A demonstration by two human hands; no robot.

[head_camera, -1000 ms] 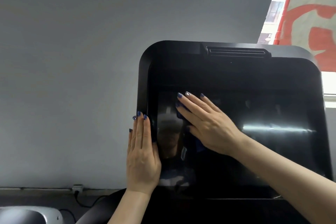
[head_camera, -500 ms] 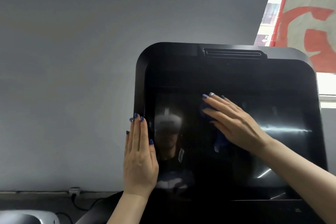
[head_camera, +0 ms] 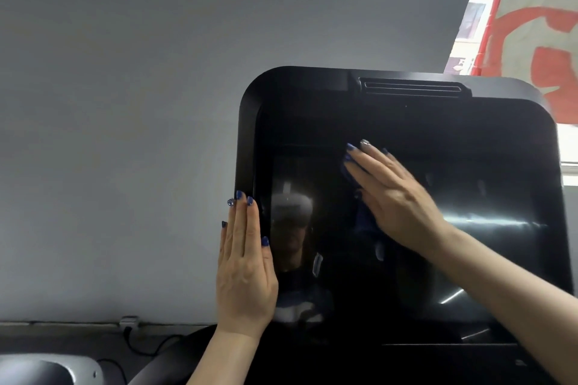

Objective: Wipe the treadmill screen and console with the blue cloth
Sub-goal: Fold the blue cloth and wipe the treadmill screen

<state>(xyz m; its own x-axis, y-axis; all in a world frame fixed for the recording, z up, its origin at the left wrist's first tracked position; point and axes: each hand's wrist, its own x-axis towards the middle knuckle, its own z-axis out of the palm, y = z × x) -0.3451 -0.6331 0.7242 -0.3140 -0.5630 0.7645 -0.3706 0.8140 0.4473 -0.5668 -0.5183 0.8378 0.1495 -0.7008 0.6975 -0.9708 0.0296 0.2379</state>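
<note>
The treadmill's black glossy screen [head_camera: 488,253] fills the right half of the view, set in a rounded black console frame [head_camera: 250,122]. My right hand [head_camera: 397,197] lies flat on the upper middle of the screen, pressing the blue cloth [head_camera: 364,219] against the glass. Only dark blue edges of the cloth show under the fingers and palm. My left hand [head_camera: 245,272] rests flat with fingers together on the console's left edge, holding nothing.
A grey wall [head_camera: 125,134] stands behind the console. A power socket with a black cable [head_camera: 131,327] sits low on the wall. A grey rounded machine part [head_camera: 47,369] is at bottom left. A red and white banner [head_camera: 531,9] hangs at top right.
My right hand slid the cloth from the screen's left part to its upper middle, then barely moved. My left hand stayed on the left edge.
</note>
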